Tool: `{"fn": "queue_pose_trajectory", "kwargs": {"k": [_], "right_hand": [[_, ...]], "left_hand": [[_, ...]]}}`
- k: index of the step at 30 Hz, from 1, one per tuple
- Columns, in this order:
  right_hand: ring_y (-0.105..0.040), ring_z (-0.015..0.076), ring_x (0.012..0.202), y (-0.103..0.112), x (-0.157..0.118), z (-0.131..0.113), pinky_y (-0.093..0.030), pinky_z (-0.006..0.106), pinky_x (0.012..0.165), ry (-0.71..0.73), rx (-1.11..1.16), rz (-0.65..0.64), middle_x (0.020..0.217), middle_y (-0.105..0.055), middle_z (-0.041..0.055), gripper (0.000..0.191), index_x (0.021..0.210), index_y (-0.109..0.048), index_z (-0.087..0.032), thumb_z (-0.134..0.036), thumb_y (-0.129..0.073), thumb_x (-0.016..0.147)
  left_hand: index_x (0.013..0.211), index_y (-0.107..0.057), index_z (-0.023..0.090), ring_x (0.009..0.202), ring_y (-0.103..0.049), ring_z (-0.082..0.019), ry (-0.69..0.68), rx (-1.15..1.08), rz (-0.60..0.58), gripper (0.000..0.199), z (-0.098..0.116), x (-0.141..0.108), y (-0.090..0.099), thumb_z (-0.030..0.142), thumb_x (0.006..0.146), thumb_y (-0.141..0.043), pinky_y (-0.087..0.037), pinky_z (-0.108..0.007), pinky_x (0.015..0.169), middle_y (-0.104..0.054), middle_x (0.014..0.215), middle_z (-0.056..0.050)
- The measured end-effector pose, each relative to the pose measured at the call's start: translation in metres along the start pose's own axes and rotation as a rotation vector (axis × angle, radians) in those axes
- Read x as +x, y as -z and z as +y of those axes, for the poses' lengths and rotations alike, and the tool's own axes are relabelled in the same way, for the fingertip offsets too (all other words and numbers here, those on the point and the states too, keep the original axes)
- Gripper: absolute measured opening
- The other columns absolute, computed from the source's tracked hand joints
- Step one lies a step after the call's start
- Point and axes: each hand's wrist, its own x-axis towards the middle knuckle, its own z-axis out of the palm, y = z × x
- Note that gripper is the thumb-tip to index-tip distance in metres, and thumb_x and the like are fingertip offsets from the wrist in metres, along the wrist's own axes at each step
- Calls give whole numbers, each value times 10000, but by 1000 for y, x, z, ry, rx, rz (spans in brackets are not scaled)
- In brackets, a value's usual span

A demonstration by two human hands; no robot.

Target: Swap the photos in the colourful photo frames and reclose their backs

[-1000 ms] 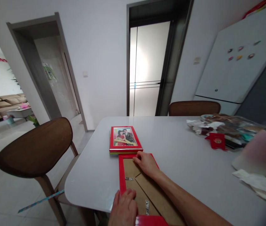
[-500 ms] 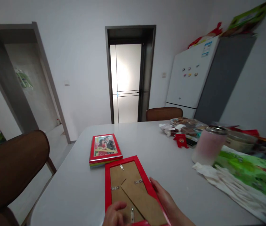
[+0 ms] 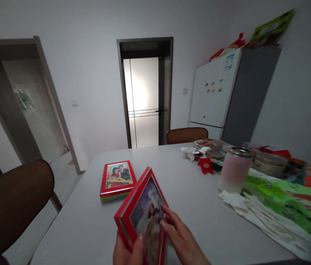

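Near the table's front edge I hold a red picture frame (image 3: 137, 204), tilted up with its photo side toward me. My left hand (image 3: 129, 248) is closed round its lower left edge, thumb over the front. At the right edge, my right hand (image 3: 181, 235) grips it with fingertips on the photo side. The photo in it is blurred, with pale and purple tones. Just beyond, another red picture frame (image 3: 118, 179) lies face up on the table, showing two people; a yellow-green edge (image 3: 114, 197) shows beneath it.
On the white table (image 3: 72, 228), a pink tumbler (image 3: 235, 171) stands at right beside white cloth gloves (image 3: 257, 213) and a green package (image 3: 290, 198). Behind lie a red packet (image 3: 206, 165) and bagged food. Brown chairs (image 3: 17, 209) stand at left and behind the table.
The held frame has been turned from its brown backing to its photo side and stands more upright. My right hand has come round onto its front. The view has shifted slightly.
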Motion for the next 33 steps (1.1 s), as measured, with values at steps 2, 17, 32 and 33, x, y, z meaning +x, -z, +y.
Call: {"fn": "queue_pose_trajectory", "kwargs": {"k": [2,17,32,33], "right_hand": [[-409,244,1118,8,3,19,-352,378,921,14,-8,117,1243,-424,123,634,1179,-405,-182,-487,-549,641],[-629,186,768,122,69,23,-493,273,666,-131,-277,260,885,-672,31,536,1184,-433,-137,-200,-432,652],[-561,233,916,135,107,41,-390,335,836,73,-1074,242,985,-621,116,415,1006,-582,-107,-125,-412,628],[-543,243,946,128,106,39,-368,356,862,100,-1099,241,1010,-606,125,405,1006,-581,-106,-132,-415,637]], "left_hand": [[1175,-411,213,831,-625,-213,106,-139,60,412,0,3,-9,356,789,-435,-499,-346,744,-677,880,-27],[1126,-427,83,982,-543,-253,152,-467,-351,621,-8,41,-70,212,556,-636,-453,-313,808,-536,1135,-168],[1161,-456,75,1136,-375,-242,-100,336,-341,622,-36,47,-84,63,549,-560,-211,-322,995,-477,1208,-134],[1145,-473,82,1136,-380,-236,-81,298,-322,611,-39,50,-78,60,543,-567,-217,-315,993,-484,1204,-130]]}}
